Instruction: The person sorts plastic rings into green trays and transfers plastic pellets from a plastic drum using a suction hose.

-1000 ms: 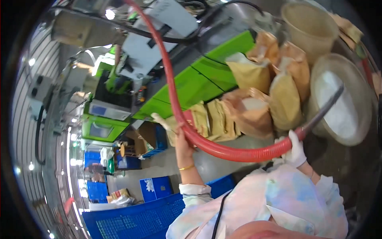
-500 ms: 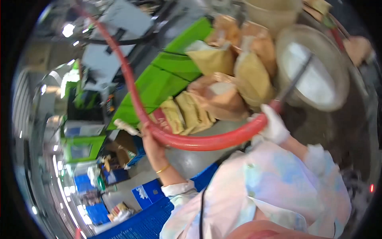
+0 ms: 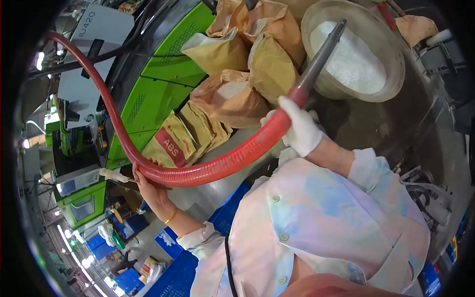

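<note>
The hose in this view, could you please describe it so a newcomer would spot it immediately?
Find the green machine at upper left. Before it, a thick hose curves down to the left hand, then up to the gloved right hand. Unlike the thinner black cable, it is red, with a grey pipe at its end.

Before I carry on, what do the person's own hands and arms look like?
The right hand wears a white glove; the left hand is ungloved, with a thin yellow bracelet at the wrist. Both forearms run into loose, pale sleeves, the left sleeve and right sleeve matching the shirt in soft pastel blue, pink and white.
</note>
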A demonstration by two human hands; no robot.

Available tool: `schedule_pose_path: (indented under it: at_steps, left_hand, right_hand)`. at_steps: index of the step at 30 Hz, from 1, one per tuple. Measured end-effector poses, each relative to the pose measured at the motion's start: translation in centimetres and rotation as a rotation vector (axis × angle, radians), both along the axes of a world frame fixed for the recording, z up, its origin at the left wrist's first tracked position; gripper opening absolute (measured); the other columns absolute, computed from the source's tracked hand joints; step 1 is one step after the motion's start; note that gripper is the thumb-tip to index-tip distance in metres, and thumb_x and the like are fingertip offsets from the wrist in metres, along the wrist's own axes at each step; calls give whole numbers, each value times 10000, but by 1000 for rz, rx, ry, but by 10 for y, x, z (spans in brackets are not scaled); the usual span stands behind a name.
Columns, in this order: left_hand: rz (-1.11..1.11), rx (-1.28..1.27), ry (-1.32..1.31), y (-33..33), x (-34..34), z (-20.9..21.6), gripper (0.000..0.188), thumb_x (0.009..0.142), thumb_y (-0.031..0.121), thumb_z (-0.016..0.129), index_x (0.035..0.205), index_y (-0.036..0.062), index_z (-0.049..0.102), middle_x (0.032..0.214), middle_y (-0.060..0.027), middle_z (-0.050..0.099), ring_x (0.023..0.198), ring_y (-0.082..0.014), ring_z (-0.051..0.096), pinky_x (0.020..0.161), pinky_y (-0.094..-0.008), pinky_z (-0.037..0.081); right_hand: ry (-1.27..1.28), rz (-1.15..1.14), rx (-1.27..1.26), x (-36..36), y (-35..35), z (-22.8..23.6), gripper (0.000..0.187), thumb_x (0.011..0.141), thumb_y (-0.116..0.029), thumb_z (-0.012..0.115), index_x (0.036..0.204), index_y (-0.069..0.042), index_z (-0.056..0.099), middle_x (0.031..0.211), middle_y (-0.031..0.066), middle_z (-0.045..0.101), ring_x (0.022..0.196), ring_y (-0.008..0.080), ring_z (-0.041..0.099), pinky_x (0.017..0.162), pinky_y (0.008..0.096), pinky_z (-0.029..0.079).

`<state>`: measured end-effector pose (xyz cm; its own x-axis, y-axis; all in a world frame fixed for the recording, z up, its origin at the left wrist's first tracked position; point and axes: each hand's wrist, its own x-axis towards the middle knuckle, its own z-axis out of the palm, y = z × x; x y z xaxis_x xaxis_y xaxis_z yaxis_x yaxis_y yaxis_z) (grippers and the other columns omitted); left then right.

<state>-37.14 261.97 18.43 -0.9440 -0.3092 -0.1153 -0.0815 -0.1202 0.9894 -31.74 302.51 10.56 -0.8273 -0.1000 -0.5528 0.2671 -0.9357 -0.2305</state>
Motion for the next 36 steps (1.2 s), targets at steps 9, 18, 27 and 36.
schedule_pose_path:
  at_steps: [9,18,27,36]
  left_hand:
    - [7,37,11,-18,-4,-19,313,1023,293,414,1279,124,476,1129,-141,591,1005,-260,595,879,-413,510]
    - [47,-1,-47,-8,-6,-23,299,1021,290,417,1259,123,485,1156,-142,573,994,-283,605,859,-426,530]
    - [-20,2,0,2,-12,-12,343,1028,280,389,1334,134,446,1144,-176,593,1042,-285,604,884,-423,527]
    - [-2,27,-6,-15,-5,-23,305,1025,290,403,1283,144,479,1178,-147,576,1010,-282,603,867,-422,523]
  right_hand:
    - [-153,84,-167,-11,-9,-33,297,917,-283,611,1020,-26,503,872,139,607,901,290,622,864,418,528]
    - [-216,32,-137,-8,-17,-66,304,897,-256,635,1019,-24,480,844,165,594,868,336,616,866,483,492]
    - [-217,13,-94,-17,10,-11,337,879,-258,664,1048,-25,489,935,144,568,962,312,586,931,462,477]
    - [-230,70,-191,-18,-20,-63,364,862,-229,684,1056,-25,453,920,145,567,918,330,599,921,459,482]
